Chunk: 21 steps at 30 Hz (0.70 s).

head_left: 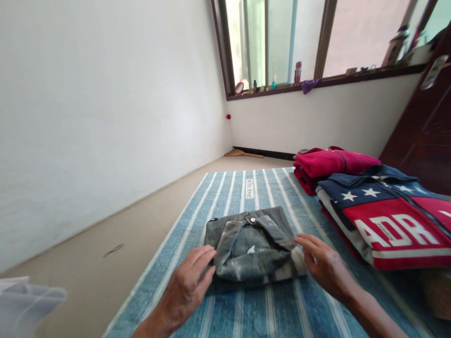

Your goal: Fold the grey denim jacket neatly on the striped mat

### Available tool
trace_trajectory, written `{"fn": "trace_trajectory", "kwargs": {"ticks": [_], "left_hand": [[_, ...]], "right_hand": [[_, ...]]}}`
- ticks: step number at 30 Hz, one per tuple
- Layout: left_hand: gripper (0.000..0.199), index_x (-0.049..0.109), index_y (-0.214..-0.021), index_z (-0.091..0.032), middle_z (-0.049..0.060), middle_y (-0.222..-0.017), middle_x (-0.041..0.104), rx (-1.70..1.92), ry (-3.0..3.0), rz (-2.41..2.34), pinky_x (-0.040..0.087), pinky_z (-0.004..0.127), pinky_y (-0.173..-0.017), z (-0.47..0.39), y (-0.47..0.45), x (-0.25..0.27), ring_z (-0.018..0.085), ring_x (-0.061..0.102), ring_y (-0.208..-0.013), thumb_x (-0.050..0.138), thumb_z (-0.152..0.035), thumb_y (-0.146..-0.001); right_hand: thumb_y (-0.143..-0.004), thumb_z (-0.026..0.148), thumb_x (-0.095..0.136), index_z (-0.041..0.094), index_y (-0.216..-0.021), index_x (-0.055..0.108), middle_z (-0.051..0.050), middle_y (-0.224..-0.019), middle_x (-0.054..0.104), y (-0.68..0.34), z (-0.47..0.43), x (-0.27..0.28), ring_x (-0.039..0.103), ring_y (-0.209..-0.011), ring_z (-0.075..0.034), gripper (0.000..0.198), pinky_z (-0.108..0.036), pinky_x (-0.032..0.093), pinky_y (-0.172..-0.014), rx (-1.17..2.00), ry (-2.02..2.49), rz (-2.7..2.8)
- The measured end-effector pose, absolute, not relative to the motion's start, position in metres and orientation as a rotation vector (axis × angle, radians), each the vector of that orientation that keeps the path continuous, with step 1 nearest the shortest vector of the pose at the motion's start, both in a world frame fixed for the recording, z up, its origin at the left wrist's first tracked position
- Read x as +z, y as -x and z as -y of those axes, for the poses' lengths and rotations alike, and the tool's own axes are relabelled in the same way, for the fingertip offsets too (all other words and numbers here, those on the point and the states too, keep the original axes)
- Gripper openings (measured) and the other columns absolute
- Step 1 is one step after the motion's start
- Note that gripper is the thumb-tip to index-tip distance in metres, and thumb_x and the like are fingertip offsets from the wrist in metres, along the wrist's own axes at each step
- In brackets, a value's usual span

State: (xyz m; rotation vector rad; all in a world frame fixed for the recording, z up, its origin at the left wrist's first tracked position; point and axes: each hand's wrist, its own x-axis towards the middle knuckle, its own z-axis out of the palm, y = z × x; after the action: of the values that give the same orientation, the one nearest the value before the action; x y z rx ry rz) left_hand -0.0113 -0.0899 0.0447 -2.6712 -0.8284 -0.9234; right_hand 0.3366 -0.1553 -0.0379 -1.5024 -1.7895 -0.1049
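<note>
A folded grey garment [252, 253] with a button near its far edge and a small white mark lies on the blue striped cloth [197, 225]. At the garment's left side rests my left hand [188, 284], its fingers stretched out along the edge. My right hand [322, 263] is at the opposite side, fingertips touching the garment's right edge, fingers extended and somewhat bent. Neither hand grips the fabric as far as I can see. The garment's near edge bulges in a soft fold.
To the right, a folded navy, red and white jacket [391, 230] tops a pile, with folded crimson clothes [331, 162] behind it. A white wall [105, 117] runs along the left. Small items stand on the windowsill [278, 90], and a dark door [419, 136] is at far right.
</note>
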Motion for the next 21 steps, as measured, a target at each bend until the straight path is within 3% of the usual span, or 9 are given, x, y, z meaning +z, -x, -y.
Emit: {"fn": "trace_trajectory", "kwargs": {"ticks": [4,7,10,17,21], "left_hand": [[0.030,0.061,-0.113,-0.018,0.011,-0.121,0.065,-0.707,2.757,0.747,0.053,0.044,-0.097,0.110,-0.024,0.045,0.026,0.061,-0.114,0.051,-0.012,-0.085],[0.029,0.062,-0.103,-0.018,0.011,-0.124,0.064,-0.625,2.722,0.759,0.050,0.052,-0.099,0.114,-0.036,0.035,0.029,0.058,-0.118,0.047,-0.006,-0.082],[0.026,0.061,-0.094,-0.016,0.011,-0.116,0.067,-0.684,2.642,0.750,0.048,0.052,-0.099,0.112,-0.037,0.026,0.028,0.059,-0.115,0.042,-0.003,-0.083],[0.031,0.059,-0.087,-0.016,0.006,-0.090,0.067,-0.751,2.533,0.699,0.046,0.049,-0.099,0.114,-0.037,0.022,0.020,0.062,-0.089,0.031,-0.004,-0.093],[0.035,0.058,-0.084,-0.017,0.005,-0.087,0.065,-0.697,2.511,0.672,0.046,0.047,-0.099,0.117,-0.038,0.016,0.020,0.061,-0.090,0.028,-0.002,-0.092]], "right_hand": [[-0.085,0.010,0.044,0.022,-0.118,0.061,-0.013,-0.129,0.060,-0.295,0.160,-0.012,0.054,-0.123,-0.030,0.039,-0.048,0.050,-0.097,-0.265,1.341,2.069],[-0.080,0.005,0.044,0.018,-0.105,0.064,-0.018,-0.131,0.056,-0.278,0.158,-0.012,0.050,-0.126,-0.035,0.034,-0.050,0.051,-0.092,-0.387,1.379,2.097],[-0.085,0.003,0.040,0.014,-0.089,0.063,-0.020,-0.126,0.058,-0.279,0.154,-0.020,0.051,-0.124,-0.034,0.025,-0.045,0.051,-0.091,-0.507,1.350,2.050],[-0.098,0.011,0.034,0.015,-0.085,0.059,-0.012,-0.103,0.065,-0.289,0.151,-0.022,0.050,-0.120,-0.030,0.029,-0.046,0.044,-0.097,-0.554,1.116,2.101],[-0.096,0.008,0.034,0.015,-0.086,0.059,-0.012,-0.109,0.064,-0.288,0.155,-0.028,0.048,-0.121,-0.030,0.028,-0.046,0.041,-0.100,-0.485,1.162,2.163]]}}
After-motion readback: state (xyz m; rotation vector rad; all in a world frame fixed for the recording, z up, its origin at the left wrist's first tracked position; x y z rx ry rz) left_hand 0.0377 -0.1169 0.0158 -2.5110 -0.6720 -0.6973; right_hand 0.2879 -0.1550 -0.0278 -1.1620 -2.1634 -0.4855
